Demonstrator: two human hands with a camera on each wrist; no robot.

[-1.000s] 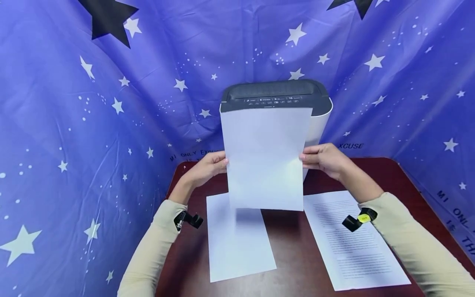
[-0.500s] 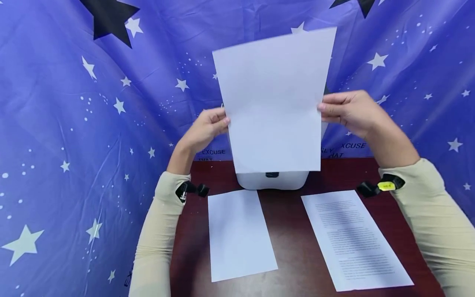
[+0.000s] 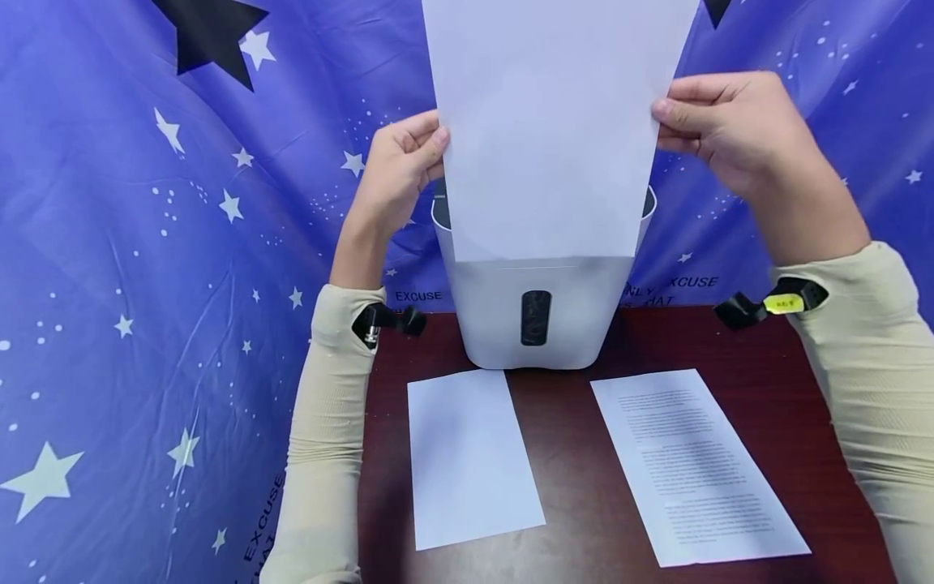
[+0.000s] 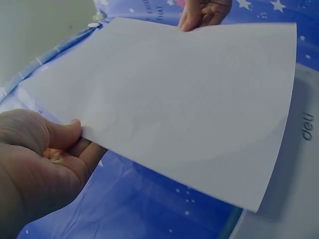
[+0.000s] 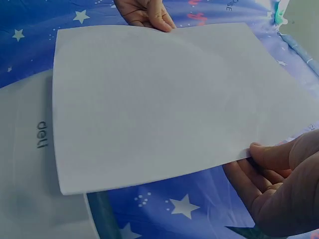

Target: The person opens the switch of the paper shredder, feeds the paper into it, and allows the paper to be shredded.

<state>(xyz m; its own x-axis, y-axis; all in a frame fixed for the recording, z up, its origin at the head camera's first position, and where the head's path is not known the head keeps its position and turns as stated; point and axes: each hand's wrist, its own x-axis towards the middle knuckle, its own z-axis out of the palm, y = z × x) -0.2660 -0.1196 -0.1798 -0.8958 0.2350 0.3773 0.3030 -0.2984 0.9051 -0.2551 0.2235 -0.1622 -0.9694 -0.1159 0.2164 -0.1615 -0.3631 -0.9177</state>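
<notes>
A blank white sheet of paper (image 3: 547, 138) is held up by its two side edges. My left hand (image 3: 400, 166) pinches its left edge between thumb and fingers; my right hand (image 3: 744, 130) pinches the right edge the same way. Behind the sheet's lower edge stands a white paper shredder (image 3: 489, 316), its top mostly hidden by the paper. In the left wrist view the sheet (image 4: 174, 94) bows slightly, and the shredder's side (image 4: 294, 164) shows the word "deli". From the right wrist, the sheet's lower edge appears near the same lettering on the shredder (image 5: 30, 164).
On the dark red table (image 3: 565, 454) lie a blank sheet (image 3: 470, 462) at left and a printed page (image 3: 704, 470) at right. A blue star-patterned cloth (image 3: 182, 324) hangs around the table's back and sides.
Both hands have raised the sheet from low in front of the shredder to above it, its lower edge now across the shredder's upper front. The two papers on the table stay put.
</notes>
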